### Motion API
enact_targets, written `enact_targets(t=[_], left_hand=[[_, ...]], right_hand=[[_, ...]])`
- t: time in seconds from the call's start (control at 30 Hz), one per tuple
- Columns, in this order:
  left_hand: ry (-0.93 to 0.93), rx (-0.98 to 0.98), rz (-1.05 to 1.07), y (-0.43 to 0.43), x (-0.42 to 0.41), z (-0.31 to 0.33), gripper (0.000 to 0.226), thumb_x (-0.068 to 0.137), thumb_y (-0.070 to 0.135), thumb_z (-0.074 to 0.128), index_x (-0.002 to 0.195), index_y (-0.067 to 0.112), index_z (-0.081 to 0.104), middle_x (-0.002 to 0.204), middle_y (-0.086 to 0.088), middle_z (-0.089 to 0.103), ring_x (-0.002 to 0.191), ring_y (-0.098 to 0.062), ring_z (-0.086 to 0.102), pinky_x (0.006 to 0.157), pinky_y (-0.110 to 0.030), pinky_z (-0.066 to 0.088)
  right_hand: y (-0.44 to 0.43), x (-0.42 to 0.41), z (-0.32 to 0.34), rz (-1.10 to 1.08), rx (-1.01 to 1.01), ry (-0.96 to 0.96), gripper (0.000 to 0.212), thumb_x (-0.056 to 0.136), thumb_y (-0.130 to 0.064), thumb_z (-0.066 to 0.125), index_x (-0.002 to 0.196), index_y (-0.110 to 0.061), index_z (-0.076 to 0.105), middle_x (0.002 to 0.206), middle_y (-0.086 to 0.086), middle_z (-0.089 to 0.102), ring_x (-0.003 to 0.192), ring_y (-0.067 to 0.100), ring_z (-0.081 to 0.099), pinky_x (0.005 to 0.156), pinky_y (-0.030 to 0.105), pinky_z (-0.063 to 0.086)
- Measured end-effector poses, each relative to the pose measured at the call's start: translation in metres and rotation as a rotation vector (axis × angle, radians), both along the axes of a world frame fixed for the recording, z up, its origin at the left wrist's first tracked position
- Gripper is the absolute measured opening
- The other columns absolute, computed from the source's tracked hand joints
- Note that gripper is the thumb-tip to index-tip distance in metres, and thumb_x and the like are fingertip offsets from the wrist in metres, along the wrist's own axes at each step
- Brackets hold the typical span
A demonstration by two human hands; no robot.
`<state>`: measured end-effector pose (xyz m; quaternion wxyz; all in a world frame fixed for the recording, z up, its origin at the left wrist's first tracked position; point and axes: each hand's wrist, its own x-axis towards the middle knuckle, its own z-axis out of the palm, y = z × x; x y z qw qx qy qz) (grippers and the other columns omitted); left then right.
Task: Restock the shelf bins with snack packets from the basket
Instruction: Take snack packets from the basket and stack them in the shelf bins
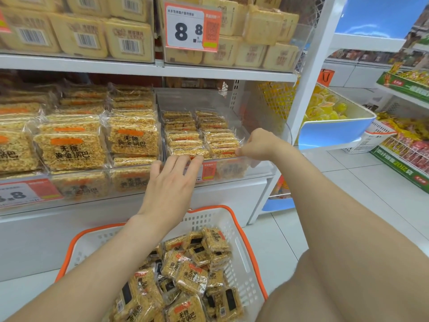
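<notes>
A clear shelf bin (260,166) on the middle shelf holds two rows of upright golden rice-cracker packets (185,138). My left hand (171,182) reaches to the bin's front edge with straight fingers touching the front packet of the left row. My right hand (255,145) pinches the corner of the front packet (222,147) of the right row. Below, a white basket with an orange rim (250,249) holds several loose packets (190,273) of the same snack.
The bin to the left (76,147) is packed with the same packets. The upper shelf (148,68) carries pale cake packs and an 8.8 price tag (190,26). To the right stand a blue bin of yellow sweets (334,126) and another shelf unit (404,145). My knee (348,287) is at lower right.
</notes>
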<state>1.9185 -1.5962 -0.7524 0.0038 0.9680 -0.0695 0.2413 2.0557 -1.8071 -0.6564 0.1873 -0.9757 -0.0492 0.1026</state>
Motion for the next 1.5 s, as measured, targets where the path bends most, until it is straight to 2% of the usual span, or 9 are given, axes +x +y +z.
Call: enact_targets(t=[0.3, 0.57, 0.8, 0.9, 0.97, 1.1, 1.27, 1.37, 1.5], left_hand=[[-0.001, 0.076, 0.076, -0.001, 0.003, 0.005, 0.082, 0.071, -0.008, 0.072, 0.145, 0.017, 0.048, 0.119, -0.004, 0.060, 0.109, -0.030, 0.056, 0.091, -0.047, 0.032], [-0.008, 0.077, 0.097, -0.003, 0.004, 0.004, 0.084, 0.065, -0.008, 0.078, 0.140, 0.017, 0.050, 0.116, -0.003, 0.060, 0.108, -0.031, 0.056, 0.090, -0.048, 0.032], [-0.225, -0.067, 0.029, -0.001, 0.006, -0.008, 0.053, 0.083, -0.004, 0.063, 0.132, 0.015, 0.059, 0.123, -0.007, 0.060, 0.115, -0.034, 0.054, 0.091, -0.047, 0.032], [-0.414, -0.134, -0.062, -0.007, 0.003, -0.016, 0.037, 0.081, -0.004, 0.061, 0.114, 0.012, 0.067, 0.120, -0.011, 0.059, 0.110, -0.035, 0.049, 0.086, -0.047, 0.034], [-0.455, -0.142, -0.192, -0.012, 0.004, -0.025, 0.026, 0.079, -0.004, 0.060, 0.100, 0.009, 0.067, 0.107, -0.013, 0.059, 0.096, -0.035, 0.049, 0.077, -0.044, 0.034], [-0.279, -0.122, -0.425, -0.011, 0.009, -0.058, 0.013, 0.081, 0.000, 0.058, 0.091, 0.006, 0.063, 0.097, -0.013, 0.057, 0.082, -0.033, 0.050, 0.065, -0.044, 0.040], [0.054, -0.236, -0.383, -0.001, 0.016, -0.088, 0.016, 0.081, 0.010, 0.067, 0.091, 0.019, 0.060, 0.077, 0.004, 0.056, 0.057, -0.023, 0.055, 0.042, -0.032, 0.041], [0.390, -0.202, -0.221, 0.000, 0.008, -0.098, 0.014, 0.093, 0.018, 0.062, 0.086, 0.024, 0.051, 0.071, 0.012, 0.043, 0.060, -0.021, 0.055, 0.051, -0.038, 0.050], [0.719, -0.116, -0.164, 0.003, -0.012, -0.116, 0.011, 0.100, 0.024, 0.046, 0.092, 0.029, 0.052, 0.090, 0.009, 0.055, 0.083, -0.018, 0.056, 0.069, -0.035, 0.048]], right_hand=[[0.000, 0.007, -0.003, -0.080, 0.125, -0.004, 0.038, 0.083, -0.043, 0.076, 0.093, -0.007, 0.066, 0.085, 0.005, 0.073, 0.066, 0.019, 0.077, 0.071, 0.033, 0.057], [0.024, -0.002, -0.009, -0.053, 0.092, -0.121, 0.017, 0.088, -0.019, 0.063, 0.081, -0.010, 0.050, 0.086, 0.007, 0.056, 0.066, 0.020, 0.051, 0.051, 0.028, 0.037], [0.044, -0.032, 0.019, 0.027, 0.124, -0.388, 0.018, 0.087, -0.025, 0.060, 0.091, -0.008, 0.062, 0.091, 0.010, 0.065, 0.088, 0.034, 0.063, 0.076, 0.043, 0.057], [0.068, -0.058, 0.044, 0.078, 0.207, -0.425, 0.020, 0.084, -0.020, 0.054, 0.066, -0.013, 0.050, 0.068, 0.006, 0.054, 0.066, 0.031, 0.054, 0.065, 0.036, 0.048], [0.084, -0.074, 0.049, 0.067, 0.196, -0.424, 0.016, 0.087, -0.023, 0.053, 0.075, -0.013, 0.051, 0.083, 0.010, 0.056, 0.075, 0.034, 0.051, 0.072, 0.035, 0.044], [0.094, -0.093, 0.039, 0.239, 0.056, -0.312, 0.018, 0.092, -0.023, 0.056, 0.080, -0.014, 0.047, 0.096, 0.011, 0.056, 0.084, 0.034, 0.051, 0.075, 0.036, 0.041], [0.076, -0.099, 0.027, 0.531, -0.219, 0.006, 0.025, 0.085, -0.005, 0.053, 0.060, -0.008, 0.057, 0.038, 0.000, 0.056, 0.053, 0.024, 0.072, 0.054, 0.031, 0.059], [0.073, -0.107, 0.009, 0.631, -0.385, 0.222, 0.028, 0.094, -0.008, 0.055, 0.068, -0.004, 0.063, 0.060, 0.008, 0.069, 0.051, 0.023, 0.072, 0.050, 0.032, 0.062], [0.071, -0.116, -0.017, 0.689, -0.627, 0.221, 0.020, 0.104, -0.016, 0.048, 0.087, -0.009, 0.057, 0.081, 0.002, 0.057, 0.052, 0.014, 0.052, 0.044, 0.025, 0.038]])
